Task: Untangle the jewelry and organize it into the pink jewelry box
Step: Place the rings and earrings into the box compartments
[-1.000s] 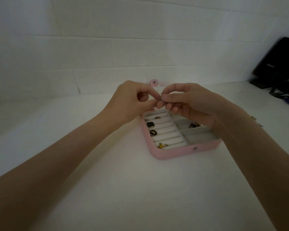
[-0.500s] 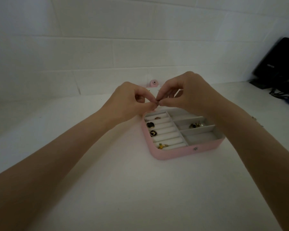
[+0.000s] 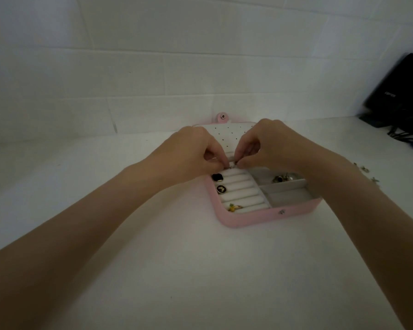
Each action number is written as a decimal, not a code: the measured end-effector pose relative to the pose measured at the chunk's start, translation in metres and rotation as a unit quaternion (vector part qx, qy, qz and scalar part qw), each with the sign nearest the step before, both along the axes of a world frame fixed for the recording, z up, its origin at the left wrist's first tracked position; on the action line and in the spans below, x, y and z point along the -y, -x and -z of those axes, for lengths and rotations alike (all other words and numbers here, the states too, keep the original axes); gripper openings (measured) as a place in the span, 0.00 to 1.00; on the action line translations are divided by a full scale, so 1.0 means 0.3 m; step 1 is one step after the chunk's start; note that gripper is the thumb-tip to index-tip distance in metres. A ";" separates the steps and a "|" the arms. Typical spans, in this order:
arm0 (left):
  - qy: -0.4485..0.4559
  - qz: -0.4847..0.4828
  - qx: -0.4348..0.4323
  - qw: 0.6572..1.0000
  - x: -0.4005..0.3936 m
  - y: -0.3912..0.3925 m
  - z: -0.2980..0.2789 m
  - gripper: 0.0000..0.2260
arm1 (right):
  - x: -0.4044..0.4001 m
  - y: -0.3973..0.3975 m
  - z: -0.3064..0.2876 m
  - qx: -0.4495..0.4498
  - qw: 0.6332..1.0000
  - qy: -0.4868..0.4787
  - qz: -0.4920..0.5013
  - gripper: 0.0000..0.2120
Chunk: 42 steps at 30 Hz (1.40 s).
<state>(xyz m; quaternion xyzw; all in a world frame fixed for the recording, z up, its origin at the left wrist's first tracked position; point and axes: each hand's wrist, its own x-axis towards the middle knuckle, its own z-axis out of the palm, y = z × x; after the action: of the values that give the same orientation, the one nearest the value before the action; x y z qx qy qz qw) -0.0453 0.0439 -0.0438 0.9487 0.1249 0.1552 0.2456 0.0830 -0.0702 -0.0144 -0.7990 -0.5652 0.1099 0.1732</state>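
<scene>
The pink jewelry box (image 3: 255,219) lies open on the white counter, its perforated lid (image 3: 227,136) flat behind it. My left hand (image 3: 188,151) and my right hand (image 3: 270,144) meet over the back ring rolls, both pinching a small ring (image 3: 232,165) down at the top row. In the ring rolls sit a black clover ring (image 3: 217,177), a black round ring (image 3: 221,189) and a gold ring (image 3: 234,207). Earrings (image 3: 281,178) lie in the upper right compartment. The tray below it holds nothing.
Loose small jewelry pieces (image 3: 365,169) lie on the counter to the right of my right forearm. A black device (image 3: 396,91) with cables stands at the far right against the tiled wall.
Both hands have dropped from above the box down to the top ring rolls with the small piece between them. The lid's perforated panel has come into view behind them.
</scene>
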 end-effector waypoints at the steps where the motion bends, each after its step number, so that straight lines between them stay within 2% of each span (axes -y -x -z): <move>1: -0.004 0.001 -0.003 1.000 0.000 0.000 0.000 0.07 | -0.002 0.003 -0.002 0.006 1.000 0.005 0.002 0.06; 8: -0.013 0.005 -0.008 1.000 -0.001 -0.002 0.005 0.07 | -0.025 0.042 -0.028 0.074 0.996 0.057 -0.013 0.03; 21: 0.003 0.002 -0.012 1.000 0.002 -0.001 0.002 0.07 | -0.035 0.042 -0.020 0.081 0.996 0.048 0.009 0.04; 26: 0.012 -0.004 -0.002 1.000 -0.001 0.002 -0.002 0.06 | -0.026 0.016 -0.014 0.066 0.997 0.029 0.023 0.04; 30: 0.044 -0.030 0.028 0.998 -0.017 -0.003 -0.022 0.06 | -0.005 -0.031 -0.033 0.017 0.997 -0.031 0.071 0.04; 33: 0.059 -0.038 0.035 0.997 -0.006 -0.031 -0.049 0.07 | 0.022 -0.055 -0.061 -0.003 0.996 -0.040 0.083 0.04; 37: 0.031 -0.001 -0.005 1.000 0.072 -0.117 -0.090 0.06 | 0.089 -0.093 -0.094 -0.004 0.995 -0.041 0.096 0.04; 42: 0.002 0.082 -0.052 0.995 0.210 -0.246 -0.116 0.07 | 0.231 -0.186 -0.107 -0.014 0.986 -0.032 0.165 0.06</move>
<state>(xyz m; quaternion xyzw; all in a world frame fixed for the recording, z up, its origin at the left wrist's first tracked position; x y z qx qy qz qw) 0.0286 -0.0190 -0.0090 0.9619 0.0596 0.0848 0.2529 0.1388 -0.1395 0.0177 -0.8736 -0.4266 0.0725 0.2227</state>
